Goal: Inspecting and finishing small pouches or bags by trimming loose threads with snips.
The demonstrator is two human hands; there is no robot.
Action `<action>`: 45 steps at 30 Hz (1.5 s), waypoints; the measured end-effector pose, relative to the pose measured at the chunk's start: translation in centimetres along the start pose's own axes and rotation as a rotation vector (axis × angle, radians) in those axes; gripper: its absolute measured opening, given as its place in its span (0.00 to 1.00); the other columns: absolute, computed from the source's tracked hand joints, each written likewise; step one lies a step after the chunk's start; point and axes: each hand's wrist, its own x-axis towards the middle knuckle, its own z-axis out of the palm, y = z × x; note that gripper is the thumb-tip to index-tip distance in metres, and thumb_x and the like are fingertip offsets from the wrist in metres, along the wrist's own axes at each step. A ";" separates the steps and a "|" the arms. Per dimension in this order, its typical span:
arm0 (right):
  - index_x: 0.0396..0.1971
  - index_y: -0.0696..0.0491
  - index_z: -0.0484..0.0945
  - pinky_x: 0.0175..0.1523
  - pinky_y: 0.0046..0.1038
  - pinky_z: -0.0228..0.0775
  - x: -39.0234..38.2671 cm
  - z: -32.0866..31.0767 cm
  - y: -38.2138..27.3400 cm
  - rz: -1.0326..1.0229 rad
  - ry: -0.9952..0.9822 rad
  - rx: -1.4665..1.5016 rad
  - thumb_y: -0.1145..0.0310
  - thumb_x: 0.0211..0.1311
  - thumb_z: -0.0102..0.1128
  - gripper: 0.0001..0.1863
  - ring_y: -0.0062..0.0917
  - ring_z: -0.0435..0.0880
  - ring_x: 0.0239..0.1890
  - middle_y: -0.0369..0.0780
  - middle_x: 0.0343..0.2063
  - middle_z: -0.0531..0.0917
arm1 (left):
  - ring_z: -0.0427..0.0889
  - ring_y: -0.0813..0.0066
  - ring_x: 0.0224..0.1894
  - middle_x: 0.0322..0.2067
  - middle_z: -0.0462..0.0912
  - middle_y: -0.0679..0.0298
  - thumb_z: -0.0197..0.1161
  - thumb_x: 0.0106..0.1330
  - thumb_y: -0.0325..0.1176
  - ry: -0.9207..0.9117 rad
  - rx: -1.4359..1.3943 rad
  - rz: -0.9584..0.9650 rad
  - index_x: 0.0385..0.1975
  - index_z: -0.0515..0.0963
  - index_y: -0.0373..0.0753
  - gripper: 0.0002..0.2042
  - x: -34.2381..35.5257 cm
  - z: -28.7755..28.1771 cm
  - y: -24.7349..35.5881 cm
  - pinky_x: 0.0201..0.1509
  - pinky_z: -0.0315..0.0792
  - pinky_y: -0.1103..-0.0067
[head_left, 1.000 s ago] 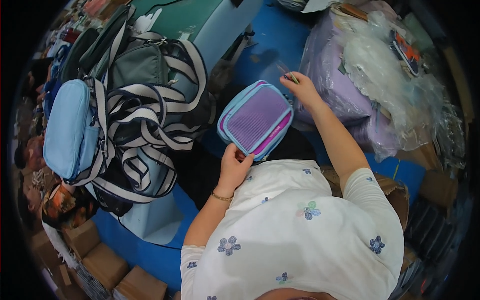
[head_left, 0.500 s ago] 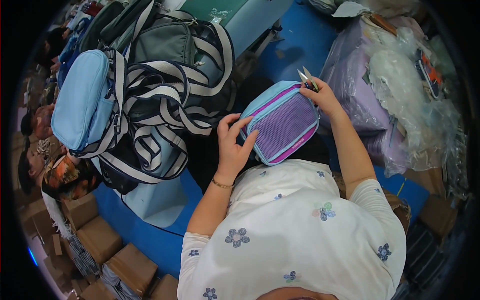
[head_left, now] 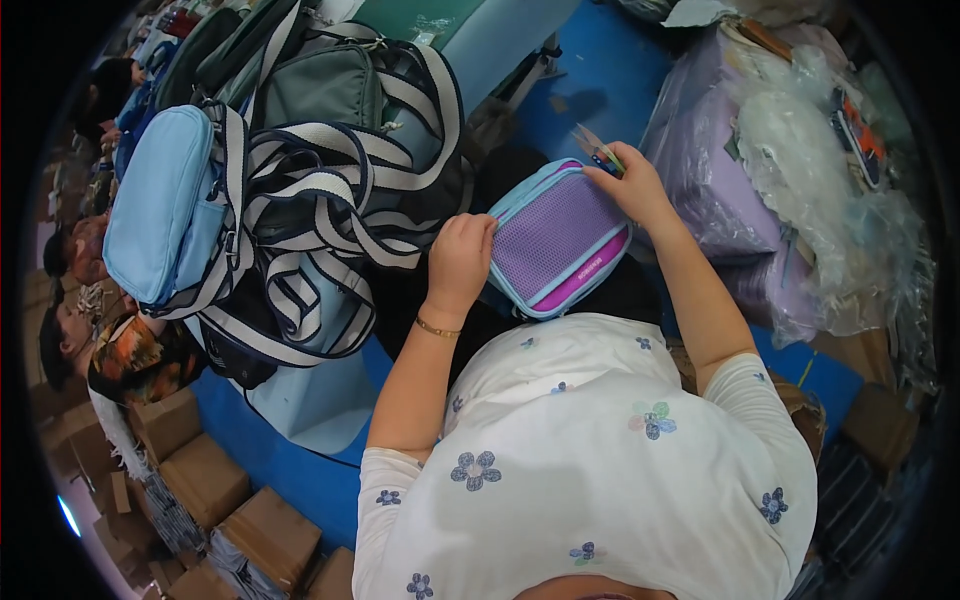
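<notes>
- The pouch (head_left: 560,235), light blue with a purple mesh panel and magenta trim, lies tilted over the person's lap, between both hands; its underside and far side are out of sight.
- The left hand (head_left: 462,258) has its fingers bunched together, pinching the pouch's upper-left edge — the back of the hand hides most of the fingertips.
- The right hand (head_left: 632,188) grips small snips (head_left: 598,150) in curled fingers, its thumb reaching onto the pouch's upper-right edge; whether the thumb presses there, I cannot tell.
- The snips' blades point up and away from the pouch, blurred; the hand covers part of their handles.
- Dark trousers (head_left: 640,290) show only in part, behind the pouch and the white shirt (head_left: 600,440).
- To the left, a light blue bag (head_left: 160,205) and tangled striped straps (head_left: 236,170) partly cover a grey-green bag (head_left: 322,95).
- To the right, clear plastic (head_left: 790,150) drapes over a lavender stack (head_left: 690,170) — what the stack consists of is unclear.
- At the left rim, people (head_left: 130,355) and cardboard boxes (head_left: 205,480) appear bent, some fading into the dark border.
</notes>
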 end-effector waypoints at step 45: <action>0.45 0.60 0.74 0.45 0.29 0.71 -0.9 3.4 0.1 0.138 0.262 0.105 0.55 0.62 0.58 0.23 0.32 0.81 0.38 0.45 0.35 0.81 | 0.73 0.62 0.50 0.44 0.74 0.54 0.53 0.69 0.35 0.149 -0.270 -0.477 0.48 0.72 0.32 0.14 -1.5 3.1 -3.1 0.54 0.68 0.73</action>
